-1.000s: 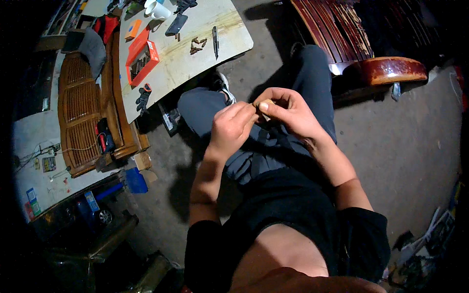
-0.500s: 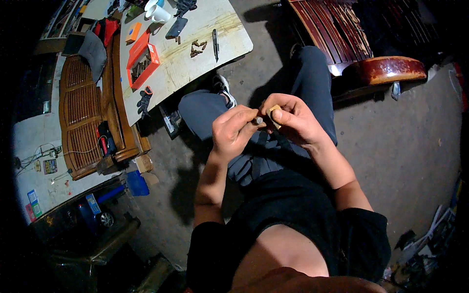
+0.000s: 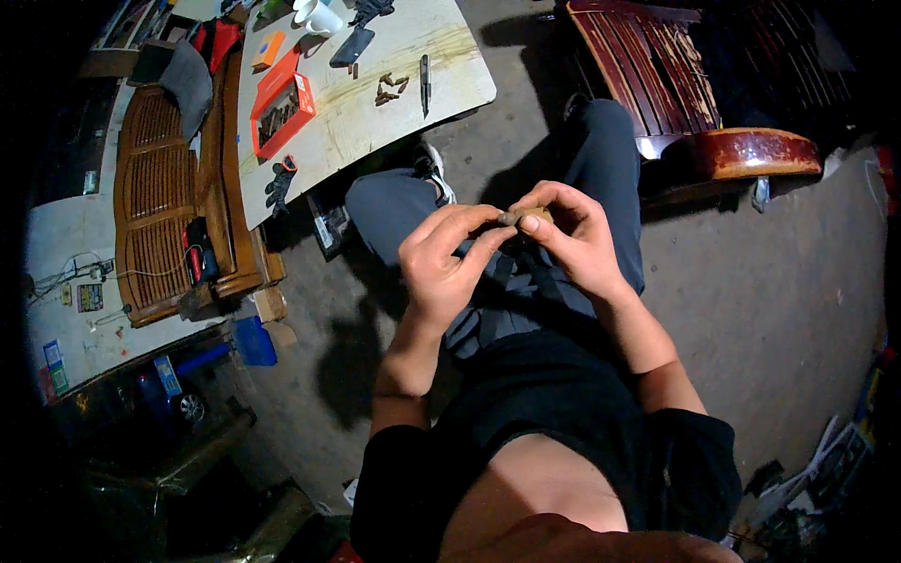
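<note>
In front of my lap, both hands meet at chest height. My left hand (image 3: 439, 267) pinches a small dark cylindrical piece (image 3: 508, 219) between thumb and fingertips. Pressed up against it is a small tan folded piece (image 3: 542, 215), perhaps sandpaper, which my right hand (image 3: 580, 242) grips between thumb and curled fingers. Much of both pieces is covered by fingers. Similar-looking small brown pieces (image 3: 388, 92) lie loose on the pale table (image 3: 375, 131), and more fill an open red box (image 3: 307, 111).
On the table are a black pen-like tool (image 3: 425, 86), a dark flat object (image 3: 353, 47), a white cup (image 3: 319, 19), an orange box (image 3: 268, 51) and a dark glove (image 3: 280, 184). A wooden bench (image 3: 155, 211) stands left, a worn reddish wooden seat (image 3: 751, 153) right.
My hands have come closer together, bringing the cylindrical piece against the tan piece. My left fingers have stretched out further, and the view has shifted slightly.
</note>
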`<state>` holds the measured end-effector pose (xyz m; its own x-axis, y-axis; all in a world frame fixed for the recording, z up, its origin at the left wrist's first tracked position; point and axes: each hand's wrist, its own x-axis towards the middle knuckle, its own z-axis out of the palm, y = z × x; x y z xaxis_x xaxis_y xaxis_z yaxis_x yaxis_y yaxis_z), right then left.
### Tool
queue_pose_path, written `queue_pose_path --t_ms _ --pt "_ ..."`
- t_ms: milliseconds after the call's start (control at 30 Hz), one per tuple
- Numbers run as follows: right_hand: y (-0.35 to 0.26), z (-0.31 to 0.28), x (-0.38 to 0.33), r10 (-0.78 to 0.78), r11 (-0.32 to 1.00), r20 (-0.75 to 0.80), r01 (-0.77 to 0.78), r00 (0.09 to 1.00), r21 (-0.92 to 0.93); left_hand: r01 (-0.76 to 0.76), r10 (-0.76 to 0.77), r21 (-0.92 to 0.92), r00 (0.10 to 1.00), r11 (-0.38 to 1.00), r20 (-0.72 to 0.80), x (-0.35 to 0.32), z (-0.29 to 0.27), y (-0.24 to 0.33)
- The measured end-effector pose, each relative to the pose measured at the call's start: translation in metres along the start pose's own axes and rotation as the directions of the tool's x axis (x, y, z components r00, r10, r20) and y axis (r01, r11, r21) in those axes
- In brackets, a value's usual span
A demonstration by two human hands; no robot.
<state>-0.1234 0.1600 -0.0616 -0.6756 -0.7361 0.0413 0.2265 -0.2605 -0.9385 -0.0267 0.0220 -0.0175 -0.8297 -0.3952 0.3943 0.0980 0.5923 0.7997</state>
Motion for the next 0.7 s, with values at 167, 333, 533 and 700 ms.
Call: queue_pose_path --t_ms 167,333,533,700 --pt "0.003 -0.001 0.000 -0.029 0.999 0.014 0.029 0.999 0.027 -0.008 0.009 0.026 0.999 1.000 -0.038 -0.004 0.004 0.001" --pt "0.003 0.002 -0.002 -0.006 0.998 0.011 0.005 1.000 0.062 -0.082 0.086 0.066 0.995 0.994 -0.059 -0.004 0.008 0.006" --pt "-0.003 0.003 -0.004 -0.113 0.984 -0.027 0.108 0.993 -0.142 -0.143 0.150 0.115 0.987 0.983 -0.058 -0.004 0.009 0.002" --pt "-0.006 0.002 -0.003 -0.206 0.925 -0.049 0.178 0.977 -0.336 0.054 -0.060 -0.055 0.991 0.997 -0.119 -0.003 0.017 0.015"
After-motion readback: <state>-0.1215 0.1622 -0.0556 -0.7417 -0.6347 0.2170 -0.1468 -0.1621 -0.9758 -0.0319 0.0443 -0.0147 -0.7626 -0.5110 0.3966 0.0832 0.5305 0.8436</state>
